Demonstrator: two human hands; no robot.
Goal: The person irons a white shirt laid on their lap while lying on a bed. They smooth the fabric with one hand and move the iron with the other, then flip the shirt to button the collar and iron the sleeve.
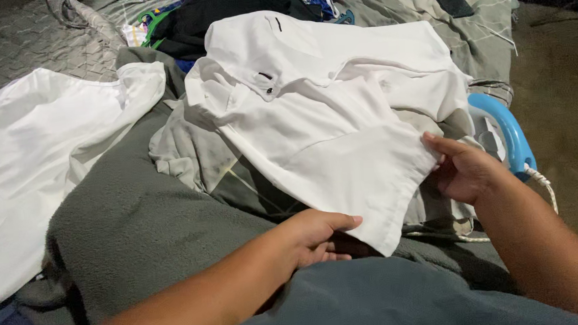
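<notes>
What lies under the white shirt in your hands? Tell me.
Under the white shirt, a grey patterned cloth shows on a grey blanket. How far the cloth runs beneath is covered.

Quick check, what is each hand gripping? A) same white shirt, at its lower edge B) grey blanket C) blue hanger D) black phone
A: the left hand and the right hand both pinch the hem of the white shirt, which is spread over the grey blanket.
</notes>
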